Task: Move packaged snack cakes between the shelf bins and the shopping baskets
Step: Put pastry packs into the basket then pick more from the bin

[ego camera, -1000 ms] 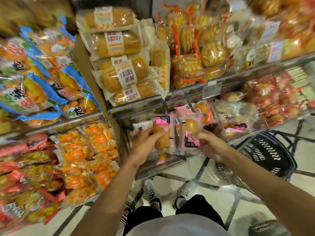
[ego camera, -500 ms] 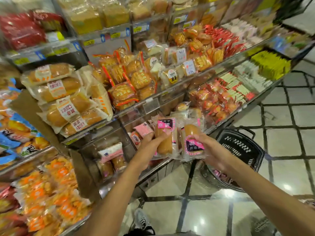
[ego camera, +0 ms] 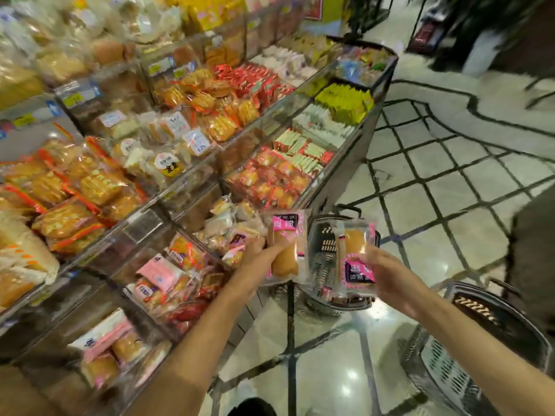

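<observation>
Two snack cakes are in hand, long axes near upright — the left hand (ego camera: pixel 259 256) grips one cake (ego camera: pixel 286 244) beside the shelf bin (ego camera: pixel 228 232), while the right hand (ego camera: pixel 387 274) pinches the other cake (ego camera: pixel 356 253), nearer to and directly over the far basket (ego camera: pixel 322 250).

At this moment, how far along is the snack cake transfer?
Midway. Done: both cakes look lifted clear of the shelf bin. In hand: the left hand grips one pink-labelled snack cake, the right hand grips another, both held above the nearer-shelf basket. Left: neither is in a basket yet; the second basket waits at right.
</observation>
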